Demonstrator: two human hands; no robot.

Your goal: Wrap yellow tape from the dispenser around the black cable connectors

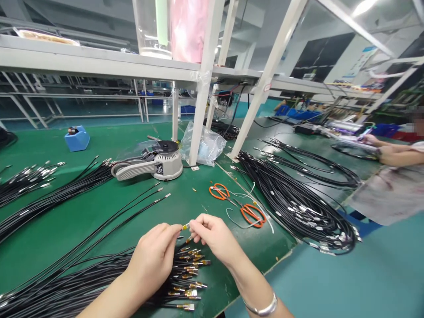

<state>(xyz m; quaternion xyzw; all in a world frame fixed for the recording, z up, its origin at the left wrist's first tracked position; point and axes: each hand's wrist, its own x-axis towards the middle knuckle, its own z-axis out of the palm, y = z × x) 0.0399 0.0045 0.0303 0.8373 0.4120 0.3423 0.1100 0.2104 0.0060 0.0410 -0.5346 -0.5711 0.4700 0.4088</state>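
My left hand point(155, 251) and my right hand point(212, 234) meet above a bundle of black cables point(109, 269), each pinching with thumb and forefinger. Between their fingertips is a small yellow-and-silver cable end point(185, 227); the rest of its cable is hidden by my left hand. Just under the right fingers another cable tip point(189, 240) shows, and I cannot tell if they touch it. The bundle's metal connectors point(190, 293), wrapped in amber tape, fan out beneath both hands. A silver bangle point(265, 307) circles my right wrist.
Two orange-handled scissors point(252, 215) lie right of my hands, among white ties. Behind stand a grey tape dispenser point(165, 163) and a blue block point(77, 138). More cables point(294, 203) lie at right. White shelf posts point(202, 88) rise from the green table. A co-worker's arm point(397, 152) is far right.
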